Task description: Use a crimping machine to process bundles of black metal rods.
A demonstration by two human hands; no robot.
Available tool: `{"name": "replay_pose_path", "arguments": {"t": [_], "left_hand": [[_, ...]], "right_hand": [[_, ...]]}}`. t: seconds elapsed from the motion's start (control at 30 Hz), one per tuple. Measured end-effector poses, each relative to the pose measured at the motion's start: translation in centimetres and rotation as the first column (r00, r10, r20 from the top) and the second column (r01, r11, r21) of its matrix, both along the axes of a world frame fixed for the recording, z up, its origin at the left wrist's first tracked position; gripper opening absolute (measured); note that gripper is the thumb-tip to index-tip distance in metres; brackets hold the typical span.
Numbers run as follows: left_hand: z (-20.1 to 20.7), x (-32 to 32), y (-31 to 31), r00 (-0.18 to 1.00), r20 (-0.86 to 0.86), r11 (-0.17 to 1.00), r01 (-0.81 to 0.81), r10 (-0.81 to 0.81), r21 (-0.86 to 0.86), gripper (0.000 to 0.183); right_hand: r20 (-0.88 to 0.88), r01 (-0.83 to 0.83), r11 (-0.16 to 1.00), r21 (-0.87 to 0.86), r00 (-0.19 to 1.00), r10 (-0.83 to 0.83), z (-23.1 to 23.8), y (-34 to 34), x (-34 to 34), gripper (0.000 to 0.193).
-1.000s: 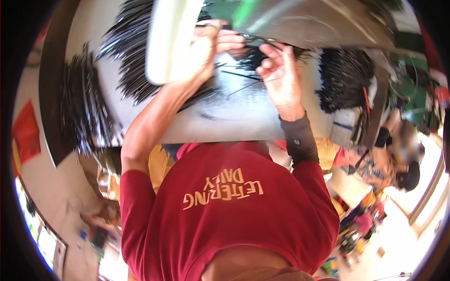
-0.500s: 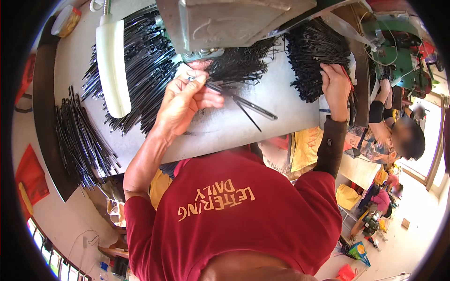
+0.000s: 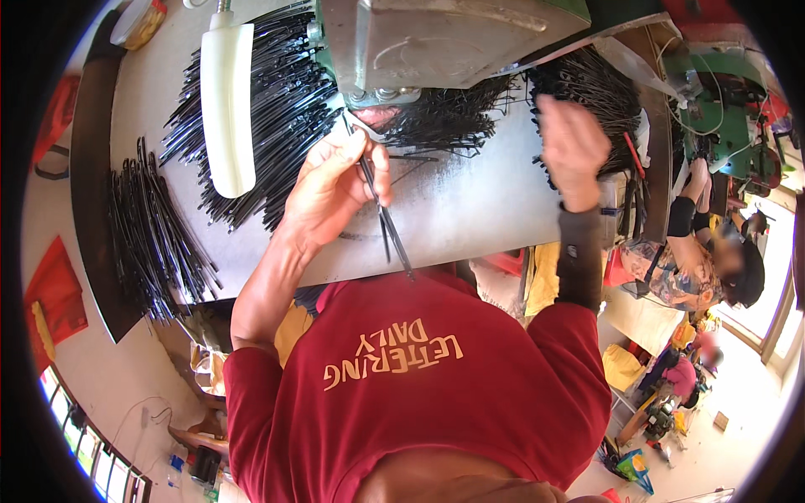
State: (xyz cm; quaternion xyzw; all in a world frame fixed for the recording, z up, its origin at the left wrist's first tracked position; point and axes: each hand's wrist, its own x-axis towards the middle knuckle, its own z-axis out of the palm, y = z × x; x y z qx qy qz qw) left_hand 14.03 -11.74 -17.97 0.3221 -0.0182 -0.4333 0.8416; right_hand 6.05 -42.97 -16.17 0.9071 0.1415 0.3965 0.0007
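Note:
My left hand (image 3: 335,180) is closed, pinching a few thin black rods (image 3: 387,226) that look like umbrella ribs. Their upper ends lie just below the metal head of a machine (image 3: 453,42), and the lower ends point toward my shirt. My right hand (image 3: 574,147), blurred by motion, is at the left side of the right-hand pile of black rods (image 3: 608,92); whether it holds any does not show. Another heap of similar rods (image 3: 440,121) lies under the machine head. A big pile of black rods (image 3: 277,109) spreads left of the machine.
A long white lamp (image 3: 226,109) hangs over the left pile. A smaller bundle of rods (image 3: 159,226) lies at the left table edge, below a lidded jar (image 3: 138,23). At the right, another person (image 3: 696,260) works beside a green machine (image 3: 713,92).
My right hand has moved left and come away from the right pile's edge. In my left hand the rods have swung from pointing right to pointing down toward me.

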Motion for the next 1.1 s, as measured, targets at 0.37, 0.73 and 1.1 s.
{"name": "replay_pose_path", "arguments": {"t": [0.37, 0.73, 1.1], "left_hand": [[-1.2, 0.9, 0.1, 0.992, -0.077, 0.994, -0.091, 0.095, 0.06, 0.007], [-1.6, 1.9, -1.4, 0.899, 0.428, 0.868, -0.281, 0.089, 0.409, 0.015], [-1.7, 1.9, -1.6, 0.861, 0.492, 0.862, -0.342, 0.128, 0.373, 0.028]], "right_hand": [[-0.415, 0.257, 0.342, 0.904, 0.724, 0.551, -2.0, 14.0, 4.0, 0.017], [-0.423, 0.387, 0.176, 0.905, 0.772, 0.475, -2.9, 14.6, 4.8, 0.011], [-0.342, 0.359, 0.052, 0.932, 0.825, 0.45, -3.8, 14.9, 5.7, 0.015]]}}
